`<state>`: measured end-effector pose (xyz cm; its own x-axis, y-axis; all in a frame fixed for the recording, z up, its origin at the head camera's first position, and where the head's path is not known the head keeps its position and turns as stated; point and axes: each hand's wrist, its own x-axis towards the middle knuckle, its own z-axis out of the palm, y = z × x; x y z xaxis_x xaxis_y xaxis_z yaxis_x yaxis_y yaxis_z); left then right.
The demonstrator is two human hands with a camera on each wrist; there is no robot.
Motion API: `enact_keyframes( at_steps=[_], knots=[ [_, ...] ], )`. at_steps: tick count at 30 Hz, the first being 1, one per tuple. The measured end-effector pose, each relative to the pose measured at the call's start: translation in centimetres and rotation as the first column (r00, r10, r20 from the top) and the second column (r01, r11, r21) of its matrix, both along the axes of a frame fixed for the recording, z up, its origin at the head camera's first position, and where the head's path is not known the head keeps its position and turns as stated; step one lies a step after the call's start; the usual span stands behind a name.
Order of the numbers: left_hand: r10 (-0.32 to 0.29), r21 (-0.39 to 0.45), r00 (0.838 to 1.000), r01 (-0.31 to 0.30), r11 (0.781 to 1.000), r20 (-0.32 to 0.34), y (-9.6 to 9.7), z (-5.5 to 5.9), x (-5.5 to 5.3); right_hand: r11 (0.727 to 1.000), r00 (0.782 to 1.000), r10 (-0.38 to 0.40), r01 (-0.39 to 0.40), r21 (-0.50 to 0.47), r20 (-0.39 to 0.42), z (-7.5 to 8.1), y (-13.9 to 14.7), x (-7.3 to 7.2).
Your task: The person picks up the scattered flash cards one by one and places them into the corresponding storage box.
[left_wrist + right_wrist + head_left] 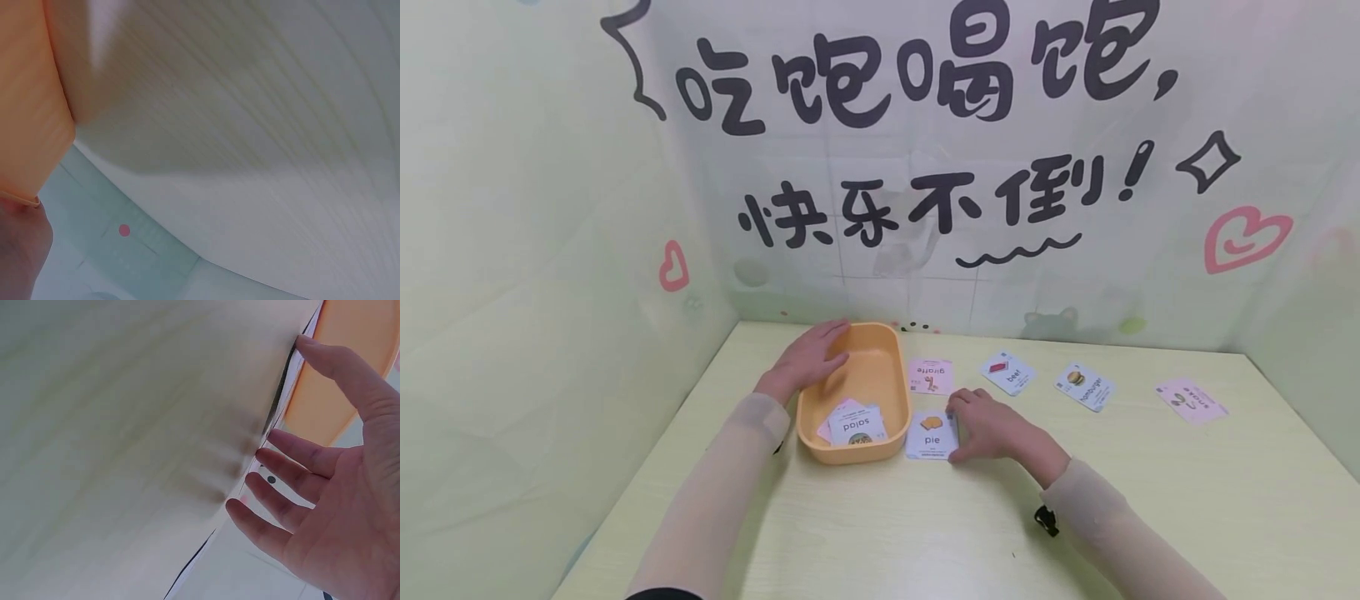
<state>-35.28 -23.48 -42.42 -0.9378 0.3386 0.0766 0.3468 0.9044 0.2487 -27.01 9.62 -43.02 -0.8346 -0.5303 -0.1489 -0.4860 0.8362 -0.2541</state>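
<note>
pie card [931,439] partly hidden by right hand [992,427], fine print illegible

My left sleeve [703,500]: pale beige and plain, at seven o'clock in the head view.
Its cuff [763,417]: a slightly greyer band.
Its lower edge [664,595]: black, rounded.
My right sleeve [1127,525]: the same pale beige, at four o'clock.
Black fitting [1047,521]: small, below my right cuff [1078,486], at five o'clock.
My left hand [808,360]: bare.
My right hand [988,427]: also bare.
</note>
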Motion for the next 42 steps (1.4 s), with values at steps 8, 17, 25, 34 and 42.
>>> enact_keyframes(
  at_steps=[8,17,25,34,42],
  knots=[
    [-0.002,-0.004,1.000,0.002,1.000,-0.004,0.0,0.0,0.0,1.000,0.999,0.007,-0.008,-0.029,-0.033,0.3,0.3,0.2],
    [-0.010,-0.001,1.000,0.010,1.000,-0.013,-0.1,-0.2,0.0,0.997,0.997,0.022,-0.028,-0.076,-0.079,0.9,0.9,0.1],
    [-0.004,-0.002,1.000,0.004,1.000,-0.008,0.0,-0.1,0.1,0.991,0.990,-0.013,-0.007,-0.137,-0.142,2.0,1.7,0.2],
    [-0.024,0.012,1.000,0.024,1.000,-0.014,-0.1,0.1,0.4,0.979,0.977,-0.039,-0.005,-0.204,-0.212,3.2,2.2,-0.1],
    [-0.018,0.008,1.000,0.018,1.000,-0.015,-0.1,0.0,0.3,0.973,0.974,-0.038,-0.015,-0.232,-0.222,4.4,1.5,-0.2]
  ],
)
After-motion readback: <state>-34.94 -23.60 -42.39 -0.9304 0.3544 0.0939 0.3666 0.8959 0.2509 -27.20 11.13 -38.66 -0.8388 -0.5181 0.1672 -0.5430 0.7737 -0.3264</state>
